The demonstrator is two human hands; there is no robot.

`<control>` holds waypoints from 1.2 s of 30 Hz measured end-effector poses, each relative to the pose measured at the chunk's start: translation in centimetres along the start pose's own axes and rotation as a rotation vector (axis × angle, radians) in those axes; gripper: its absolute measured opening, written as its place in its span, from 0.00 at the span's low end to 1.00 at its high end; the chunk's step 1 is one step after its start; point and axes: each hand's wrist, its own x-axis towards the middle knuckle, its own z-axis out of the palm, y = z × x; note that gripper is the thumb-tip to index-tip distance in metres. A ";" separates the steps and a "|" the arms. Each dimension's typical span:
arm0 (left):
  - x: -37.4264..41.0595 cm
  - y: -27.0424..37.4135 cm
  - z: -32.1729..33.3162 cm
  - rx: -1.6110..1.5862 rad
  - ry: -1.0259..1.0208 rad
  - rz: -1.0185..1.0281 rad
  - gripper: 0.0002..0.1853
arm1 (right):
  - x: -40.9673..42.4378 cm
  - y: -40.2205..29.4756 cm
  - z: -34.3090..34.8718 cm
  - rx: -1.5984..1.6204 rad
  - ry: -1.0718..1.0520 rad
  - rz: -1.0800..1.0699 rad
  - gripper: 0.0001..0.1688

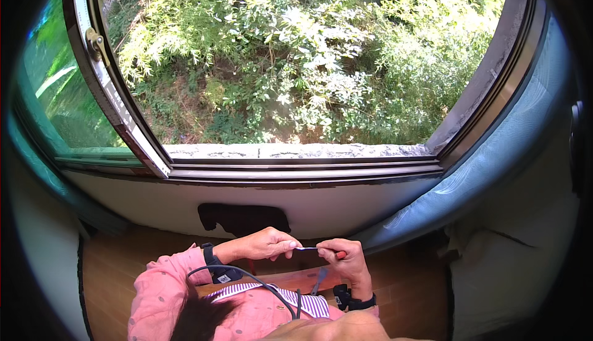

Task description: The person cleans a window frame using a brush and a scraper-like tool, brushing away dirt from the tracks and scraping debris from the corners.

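My left hand (273,244) pinches one end of a thin pale strip (306,248) between thumb and forefinger. From there the strip runs across to my right hand (345,254), whose fingers are curled around a small tool with a red handle (341,255). My fingers hide most of that tool, so I cannot tell its kind, nor whether the strip is part of it. Below my hands a wooden board (296,280) lies across my lap. A grey flat-bladed tool (319,280), like a scraper, rests on the board near my right wrist.
A dark cable (264,283) loops in front of my chest. Ahead stands a low white wall (324,206) with a dark patch (245,216) on it. Above it is an open sliding window (301,170); blue curtains (477,156) hang at the right.
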 end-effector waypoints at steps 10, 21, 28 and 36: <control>10.5 6.9 -1.5 0.392 -0.147 0.106 0.15 | 1.8 2.6 -7.7 -0.261 0.193 -0.204 0.10; 28.8 12.5 -2.8 0.882 0.256 0.644 0.09 | -4.3 8.6 -14.3 -0.124 0.591 0.350 0.07; 42.1 12.5 -0.9 1.095 0.252 0.540 0.11 | -6.8 11.7 -14.4 -0.091 0.629 0.511 0.06; 49.4 13.3 0.8 1.186 0.180 0.484 0.07 | -8.2 14.6 -13.9 -0.064 0.661 0.596 0.06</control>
